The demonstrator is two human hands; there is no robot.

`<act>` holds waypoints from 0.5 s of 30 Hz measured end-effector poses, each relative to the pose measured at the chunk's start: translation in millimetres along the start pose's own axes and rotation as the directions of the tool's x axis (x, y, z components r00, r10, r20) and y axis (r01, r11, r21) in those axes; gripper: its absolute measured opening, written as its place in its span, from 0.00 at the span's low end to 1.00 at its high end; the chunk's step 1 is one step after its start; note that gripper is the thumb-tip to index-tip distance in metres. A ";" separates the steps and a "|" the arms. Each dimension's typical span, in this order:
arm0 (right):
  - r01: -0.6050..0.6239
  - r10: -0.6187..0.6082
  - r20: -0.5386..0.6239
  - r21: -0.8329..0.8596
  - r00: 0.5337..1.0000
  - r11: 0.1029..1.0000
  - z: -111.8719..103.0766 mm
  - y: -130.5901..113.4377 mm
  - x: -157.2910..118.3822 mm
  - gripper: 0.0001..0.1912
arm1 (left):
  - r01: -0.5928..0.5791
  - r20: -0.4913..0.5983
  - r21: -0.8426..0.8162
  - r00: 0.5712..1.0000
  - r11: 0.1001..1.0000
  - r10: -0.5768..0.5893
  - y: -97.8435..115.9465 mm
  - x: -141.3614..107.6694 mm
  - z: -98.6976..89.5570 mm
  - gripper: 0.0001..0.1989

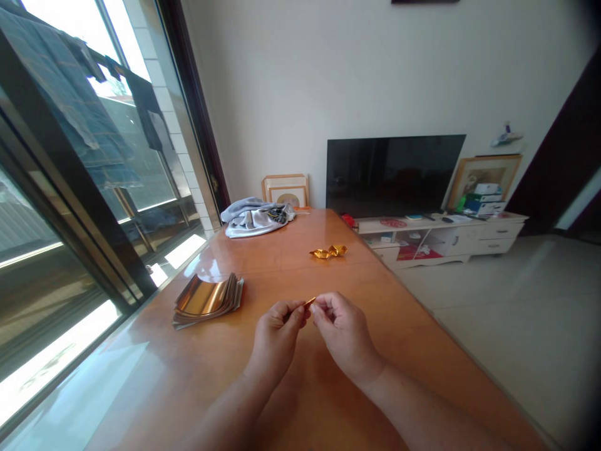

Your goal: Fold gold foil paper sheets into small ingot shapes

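Polished orange-brown wood stretches away from us as a long table, in a bright room with a pale wall at the far end. Over its near part our two hands are close together, almost fingertip to fingertip. Our left hand pinches a small folded gold piece between thumb and fingers, and our right hand has its thumb and forefinger closed on the piece's upper tip. Most of the piece is hidden by our fingers, so we cannot tell its full shape.

Just to the left of our hands we see a stack of gold sheets, curved upward at the sides, the topmost one glossy. Beyond our hands, toward the table's right edge, lie shiny folded gold shapes, side by side. Farther off, at the table's far end, sits a crumpled grey cloth, with framed pictures behind it.

To our right, past the table, a dark television stands on a white cabinet above a pale tiled floor. On our left, laundry hangs beyond the dark-framed glass door.
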State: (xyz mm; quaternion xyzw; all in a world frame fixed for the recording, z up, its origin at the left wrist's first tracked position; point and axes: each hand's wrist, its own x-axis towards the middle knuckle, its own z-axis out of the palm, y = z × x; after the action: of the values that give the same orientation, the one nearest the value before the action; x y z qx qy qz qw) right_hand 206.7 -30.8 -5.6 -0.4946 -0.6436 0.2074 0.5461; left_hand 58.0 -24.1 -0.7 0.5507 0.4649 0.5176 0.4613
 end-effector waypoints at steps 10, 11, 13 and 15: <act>-0.026 0.026 0.013 0.003 1.000 1.000 -0.6 1.4 1.0 0.07 | -0.079 -0.017 0.126 0.997 0.989 0.082 3.2 -1.6 0.6 0.11; -0.023 0.023 0.015 0.003 1.000 1.000 -0.9 1.1 1.0 0.07 | -0.081 -0.018 0.125 0.996 0.989 0.083 2.9 -1.3 0.6 0.11; -0.020 0.020 0.017 -0.001 1.000 1.000 -1.2 0.6 1.1 0.07 | -0.087 -0.023 0.128 0.996 0.988 0.091 1.7 -0.4 0.2 0.11; -0.026 0.026 0.018 -0.011 1.000 1.000 -1.4 0.4 1.1 0.08 | -0.101 -0.030 0.141 0.994 0.985 0.106 -0.1 0.8 -0.5 0.11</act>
State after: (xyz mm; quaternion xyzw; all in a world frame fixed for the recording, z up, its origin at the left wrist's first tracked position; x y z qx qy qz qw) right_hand 208.2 -30.0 -4.9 -0.5039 -0.6433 0.2154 0.5347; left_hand 57.5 -23.3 -0.7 0.5952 0.4793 0.5173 0.3853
